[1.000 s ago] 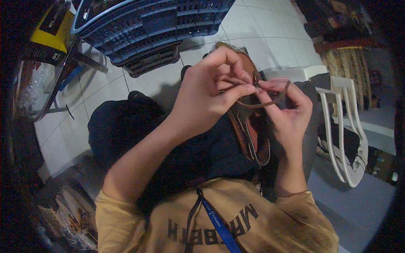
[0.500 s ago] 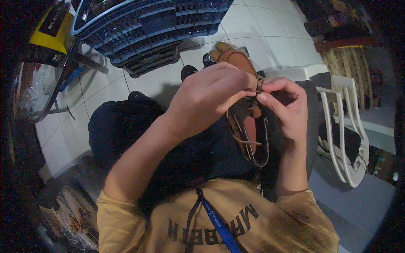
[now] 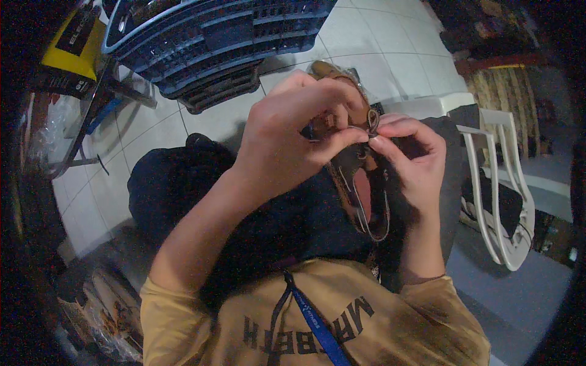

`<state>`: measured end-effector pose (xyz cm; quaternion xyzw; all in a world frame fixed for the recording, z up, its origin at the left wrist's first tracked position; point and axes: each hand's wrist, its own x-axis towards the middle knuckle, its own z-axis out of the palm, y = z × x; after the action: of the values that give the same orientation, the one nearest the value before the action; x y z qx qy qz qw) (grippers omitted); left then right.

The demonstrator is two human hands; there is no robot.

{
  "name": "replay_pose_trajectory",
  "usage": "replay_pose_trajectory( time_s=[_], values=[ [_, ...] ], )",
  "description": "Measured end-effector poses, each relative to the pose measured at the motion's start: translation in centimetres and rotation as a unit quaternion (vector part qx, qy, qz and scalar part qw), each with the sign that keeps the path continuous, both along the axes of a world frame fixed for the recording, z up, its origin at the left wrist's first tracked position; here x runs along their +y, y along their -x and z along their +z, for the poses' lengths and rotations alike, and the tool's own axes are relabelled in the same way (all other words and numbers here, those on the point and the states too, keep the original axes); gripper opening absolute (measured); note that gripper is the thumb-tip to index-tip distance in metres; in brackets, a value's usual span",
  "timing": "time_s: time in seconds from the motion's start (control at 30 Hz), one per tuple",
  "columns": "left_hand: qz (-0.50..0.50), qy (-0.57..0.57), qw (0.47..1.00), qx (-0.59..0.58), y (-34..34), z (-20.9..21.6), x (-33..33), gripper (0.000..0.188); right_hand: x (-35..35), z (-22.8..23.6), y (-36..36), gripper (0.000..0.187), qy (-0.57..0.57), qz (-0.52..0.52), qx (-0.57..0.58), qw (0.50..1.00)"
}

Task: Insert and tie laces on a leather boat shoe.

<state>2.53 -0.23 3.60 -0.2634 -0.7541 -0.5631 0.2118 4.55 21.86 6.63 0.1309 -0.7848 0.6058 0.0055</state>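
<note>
A brown shoe (image 3: 361,194) with a reddish insole rests on my lap, its toe pointing away from me. Above its tongue a thin dark shoelace (image 3: 373,117) stands up in a small loop. My left hand (image 3: 305,122) pinches the lace from the left between thumb and finger, its other fingers curled. From the right, the thumb and forefinger of my right hand (image 3: 410,146) close on the lace at the same spot. The two sets of fingertips nearly touch. My left hand covers part of the shoe's front.
A blue plastic crate (image 3: 226,36) stands ahead on a black base over white floor tiles (image 3: 357,36). To my right is a white plastic chair (image 3: 510,195) lying on its side. A yellow and black container (image 3: 73,49) stands at the far left, near a dark metal frame (image 3: 91,116).
My left hand has rolled back and its fingers have lifted, so the lace loop now shows upright between both hands. A loose lace end over the shoe opening has moved away.
</note>
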Motion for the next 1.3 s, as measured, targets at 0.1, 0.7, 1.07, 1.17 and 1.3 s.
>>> replay_pose_trajectory(
  time_s=[0.1,0.7,1.07,1.17,1.3],
  values=[
    [-0.045,-0.02,0.997,-0.057,-0.3,0.3,0.0,0.035,-0.2,-0.2,0.0,0.016,-0.01,0.009,0.034,0.999],
    [-0.181,-0.309,0.891,-0.278,-1.0,-1.2,2.2,0.045,-1.0,0.5,-0.3,0.015,-0.138,-0.035,0.162,0.976],
    [-0.189,-0.332,0.863,-0.331,-1.5,-0.9,2.3,0.04,-1.2,0.7,-0.9,0.02,-0.055,-0.14,-0.057,0.987],
    [-0.181,-0.325,0.862,-0.345,-1.5,-0.8,2.3,0.037,-0.4,0.1,-0.9,0.024,-0.076,-0.097,0.024,0.992],
    [-0.192,-0.347,0.85,-0.346,-1.2,-1.2,2.4,0.035,-0.6,0.5,-0.9,0.024,-0.072,-0.094,-0.012,0.993]
  ],
)
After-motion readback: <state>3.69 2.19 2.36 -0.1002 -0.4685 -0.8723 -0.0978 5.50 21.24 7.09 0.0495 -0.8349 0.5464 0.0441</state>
